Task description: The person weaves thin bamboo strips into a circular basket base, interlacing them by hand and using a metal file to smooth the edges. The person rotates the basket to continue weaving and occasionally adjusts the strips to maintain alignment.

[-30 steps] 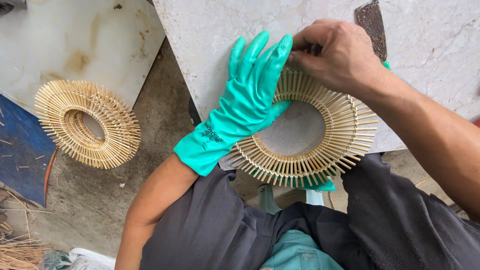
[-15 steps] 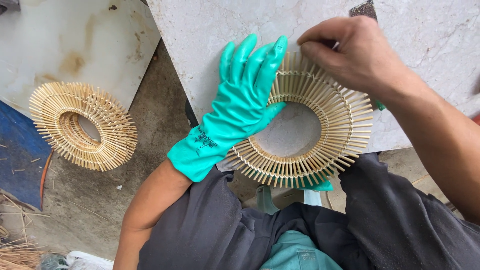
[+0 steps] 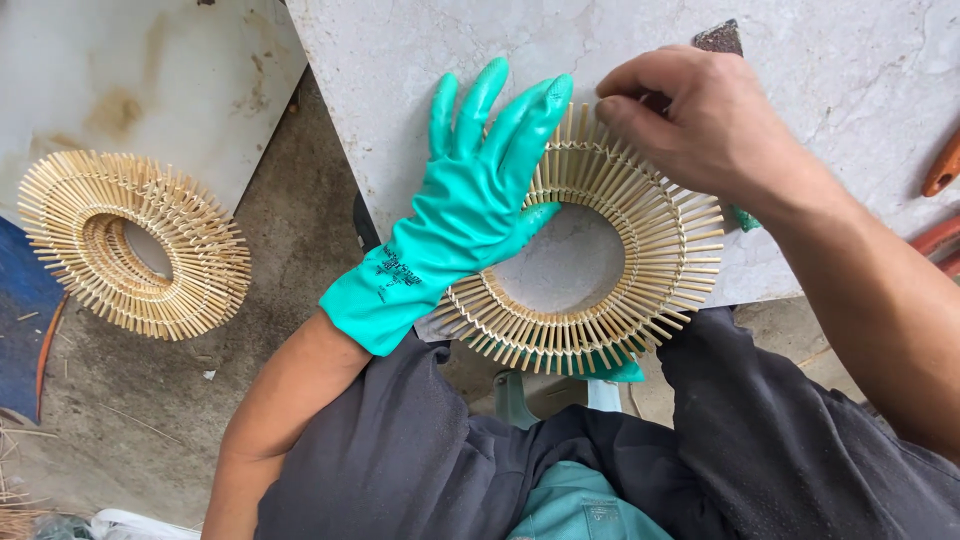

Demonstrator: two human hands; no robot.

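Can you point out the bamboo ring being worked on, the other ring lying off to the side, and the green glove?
bamboo ring [image 3: 640, 320]: head view, on its lower right slats.
second bamboo ring [image 3: 190, 270]: head view, on its right slats.
green glove [image 3: 470, 210]: head view, on the back of the left hand.

The setting is a small craft workshop for handmade bamboo goods. A worn stone slab [image 3: 850, 180] serves as the bench, above a rough, dusty concrete floor [image 3: 150, 400]. A finished ring of bamboo sticks [image 3: 130, 240] lies on the floor at left. Loose bamboo slivers [image 3: 20, 500] are scattered near the left edge. Red-handled tools [image 3: 940, 200] rest at far right.
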